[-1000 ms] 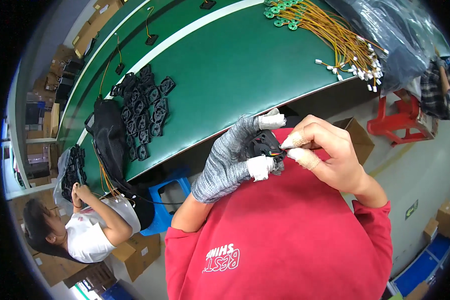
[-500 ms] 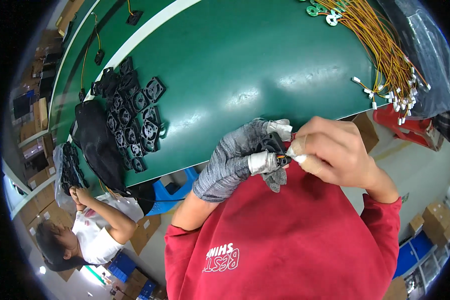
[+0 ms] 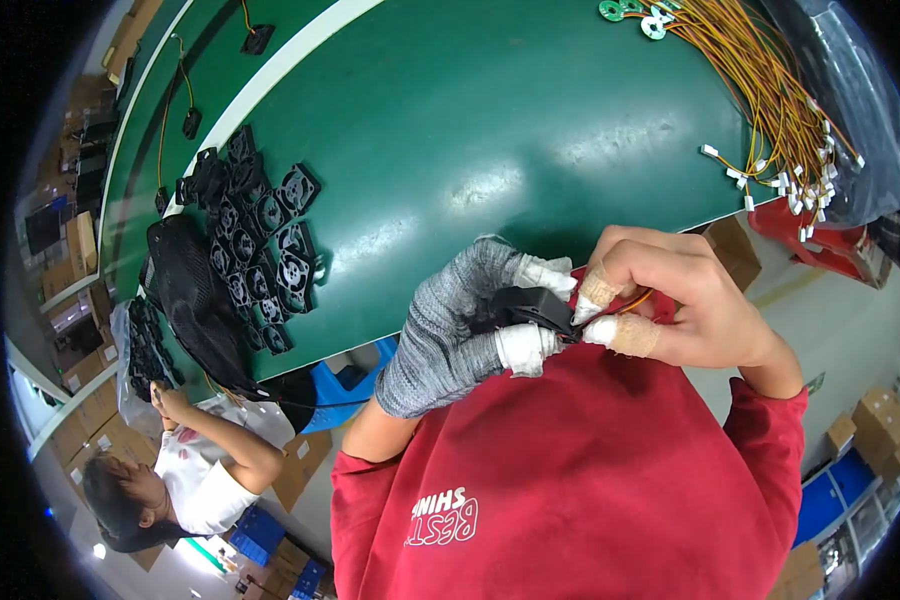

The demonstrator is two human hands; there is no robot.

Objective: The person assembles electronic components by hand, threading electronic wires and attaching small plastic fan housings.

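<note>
My left hand (image 3: 450, 335), in a grey knit glove with white tape on the fingertips, grips a small black fan housing (image 3: 535, 308) between thumb and fingers. The housing is tilted, with a narrow side showing. Bare but for tape on thumb and forefinger, my right hand (image 3: 675, 300) is closed at the housing's right corner. A thin orange-yellow wire (image 3: 638, 301) runs from there under its curled fingers. The pinched fingertips partly hide the wire, and its far end is out of sight.
Several black fan frames (image 3: 295, 190) lie on the green table (image 3: 450, 120), beside a black mesh bag (image 3: 195, 290). Wires (image 3: 770, 100) with white plugs and green round boards (image 3: 611, 11) lie far right, by clear plastic (image 3: 850, 110). A co-worker (image 3: 210, 460) sits at left.
The housing has turned in my left hand, from its open face showing to a narrow side. My right fingers stay at its corner, and more wire shows beneath them.
</note>
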